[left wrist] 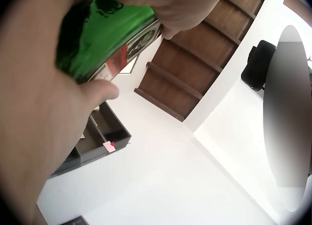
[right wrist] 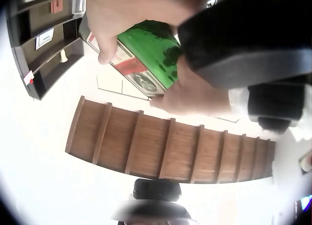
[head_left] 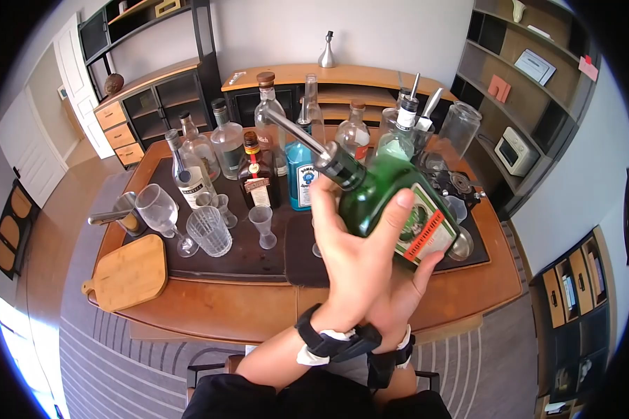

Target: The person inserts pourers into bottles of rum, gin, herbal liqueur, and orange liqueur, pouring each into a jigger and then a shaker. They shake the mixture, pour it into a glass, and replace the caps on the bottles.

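A green square Jägermeister bottle (head_left: 367,199) with a metal pour spout (head_left: 293,133) is held tilted above the table, spout toward the upper left. My left hand (head_left: 353,262) grips it by the shoulder, fingers round the neck side and thumb along the front by the label (head_left: 426,227). Crossed underneath, my right hand (head_left: 407,297) holds the base end, its thumb at the label's lower edge; its other fingers are hidden in the head view. In the right wrist view the right hand (right wrist: 141,12) and left hand (right wrist: 202,93) flank the green glass.
Behind stand a blue gin bottle (head_left: 301,178), a brown Cointreau bottle (head_left: 258,178) and several clear bottles. A tumbler (head_left: 210,232), a wine glass (head_left: 159,208) and a jigger-shaped glass (head_left: 262,225) stand left, near a wooden board (head_left: 131,274). A camera (head_left: 460,185) lies right.
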A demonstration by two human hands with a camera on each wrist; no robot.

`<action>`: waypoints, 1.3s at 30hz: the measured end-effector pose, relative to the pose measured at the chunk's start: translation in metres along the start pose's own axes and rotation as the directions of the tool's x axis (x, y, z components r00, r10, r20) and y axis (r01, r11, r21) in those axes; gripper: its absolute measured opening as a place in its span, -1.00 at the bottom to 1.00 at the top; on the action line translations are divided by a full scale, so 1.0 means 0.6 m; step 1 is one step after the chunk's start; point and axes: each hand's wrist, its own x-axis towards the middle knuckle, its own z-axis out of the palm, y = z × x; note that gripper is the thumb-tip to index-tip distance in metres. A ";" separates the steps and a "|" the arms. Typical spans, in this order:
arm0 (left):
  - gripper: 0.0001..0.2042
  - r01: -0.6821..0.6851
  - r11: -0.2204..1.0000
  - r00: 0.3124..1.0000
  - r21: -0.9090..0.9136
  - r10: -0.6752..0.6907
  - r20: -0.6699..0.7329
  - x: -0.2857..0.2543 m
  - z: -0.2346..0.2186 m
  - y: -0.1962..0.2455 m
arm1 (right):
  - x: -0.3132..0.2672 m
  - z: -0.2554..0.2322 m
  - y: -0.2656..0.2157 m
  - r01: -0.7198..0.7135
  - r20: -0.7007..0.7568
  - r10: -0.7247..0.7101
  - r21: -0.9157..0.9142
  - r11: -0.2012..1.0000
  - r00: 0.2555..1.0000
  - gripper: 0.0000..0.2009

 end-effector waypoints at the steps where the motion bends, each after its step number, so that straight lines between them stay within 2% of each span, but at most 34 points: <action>1: -0.54 0.065 0.993 0.998 -0.097 -0.066 -0.014 -0.007 0.010 0.004 | -0.004 0.004 0.002 0.006 -0.031 -0.005 0.031 1.000 1.000 -0.16; 2: -0.53 0.095 0.988 0.995 -0.124 -0.096 0.001 -0.014 0.012 0.001 | -0.006 0.005 0.002 0.031 -0.041 -0.030 0.015 0.999 0.999 -0.20; 4: -0.53 0.081 0.994 0.996 -0.078 -0.079 0.031 -0.021 0.014 -0.011 | -0.013 -0.008 -0.014 -0.041 -0.052 0.047 0.100 0.994 0.998 -0.27; 5: -0.52 0.117 0.992 0.992 -0.044 -0.114 0.056 -0.025 0.012 -0.011 | -0.014 -0.012 -0.022 -0.057 -0.067 0.064 0.099 0.993 0.996 -0.29; 6: -0.41 0.137 0.991 0.985 0.010 -0.137 0.105 -0.029 0.006 -0.015 | -0.015 -0.014 -0.030 -0.070 -0.081 0.078 0.097 0.993 0.994 -0.31; 8: -0.31 0.068 0.990 0.960 0.126 -0.099 0.261 -0.036 -0.014 -0.034 | -0.013 -0.024 -0.052 -0.066 -0.058 0.070 0.073 0.995 0.996 -0.34; 9: -0.19 -0.006 0.968 0.940 0.252 -0.080 0.331 -0.043 -0.033 -0.036 | -0.011 -0.039 -0.065 -0.052 -0.024 0.053 0.049 0.997 0.998 -0.36; 10: -0.12 -0.145 0.934 0.921 0.326 0.007 0.389 -0.046 -0.062 -0.049 | -0.010 -0.052 -0.078 -0.037 0.013 0.036 0.026 0.999 0.999 -0.37; 11: -0.11 -0.086 0.937 0.949 0.338 -0.027 0.315 -0.051 -0.090 -0.057 | -0.014 -0.060 -0.089 -0.033 0.034 0.032 0.022 0.999 0.999 -0.42; 12: -0.10 -0.026 0.937 0.968 0.348 -0.063 0.241 -0.053 -0.119 -0.067 | -0.016 -0.042 -0.092 0.036 -0.151 -0.018 0.112 0.993 0.988 -0.46; 14: -0.09 -0.018 0.861 0.998 0.509 -0.012 0.055 -0.045 -0.178 -0.109 | -0.027 -0.053 -0.107 0.068 -0.180 -0.045 0.129 0.989 0.983 -0.46; 16: -0.06 0.046 0.817 0.988 0.574 -0.123 0.095 -0.027 -0.222 -0.154 | -0.035 -0.078 -0.123 0.060 -0.200 -0.045 0.068 0.996 0.979 -0.47; 17: -0.05 0.132 0.802 0.956 0.583 -0.259 0.140 -0.015 -0.230 -0.161 | -0.041 -0.087 -0.127 0.051 -0.208 -0.043 0.035 0.998 0.977 -0.48; 18: 0.00 0.129 0.760 0.927 0.638 -0.320 0.194 -0.003 -0.232 -0.167 | -0.045 -0.089 -0.128 0.049 -0.235 -0.043 0.017 0.999 0.971 -0.49; 20: -0.15 0.178 0.782 0.868 0.598 -0.411 0.279 0.015 -0.247 -0.195 | -0.050 -0.090 -0.131 0.048 -0.280 -0.052 -0.020 0.999 0.959 -0.51; 22: -0.38 0.246 0.725 0.754 0.643 -0.560 0.344 0.045 -0.262 -0.204 | -0.055 -0.101 -0.137 0.055 -0.317 -0.078 -0.080 0.995 0.945 -0.50; 23: -0.56 0.267 0.743 0.775 0.613 -0.544 0.322 0.044 -0.262 -0.201 | -0.059 -0.105 -0.143 0.057 -0.320 -0.090 -0.111 0.992 0.943 -0.51; 26: -0.58 0.334 0.852 0.732 0.403 -0.504 0.459 0.050 -0.277 -0.183 | -0.063 -0.103 -0.150 0.078 -0.330 -0.164 -0.259 0.963 0.930 -0.49; 27: -0.63 0.386 0.862 0.695 0.329 -0.506 0.510 0.051 -0.279 -0.171 | -0.063 -0.105 -0.153 0.086 -0.313 -0.191 -0.321 0.943 0.931 -0.48; 30: -0.63 0.458 0.846 0.606 0.272 -0.521 0.600 0.046 -0.281 -0.143 | -0.065 -0.110 -0.166 0.096 -0.298 -0.249 -0.446 0.890 0.922 -0.45; 31: -0.66 0.458 0.856 0.614 0.238 -0.499 0.611 0.043 -0.279 -0.139 | -0.065 -0.110 -0.170 0.098 -0.303 -0.266 -0.472 0.876 0.915 -0.45; 34: -0.66 0.473 0.821 0.542 0.319 -0.557 0.629 0.038 -0.276 -0.133 | -0.063 -0.114 -0.178 0.106 -0.300 -0.321 -0.562 0.821 0.898 -0.42; 35: -0.67 0.427 0.829 0.524 0.361 -0.553 0.648 0.035 -0.276 -0.138 | -0.063 -0.115 -0.180 0.107 -0.295 -0.335 -0.587 0.803 0.895 -0.41; 39: -0.70 0.398 0.830 0.513 0.391 -0.555 0.655 0.021 -0.270 -0.141 | -0.064 -0.122 -0.185 0.095 -0.285 -0.351 -0.642 0.760 0.892 -0.41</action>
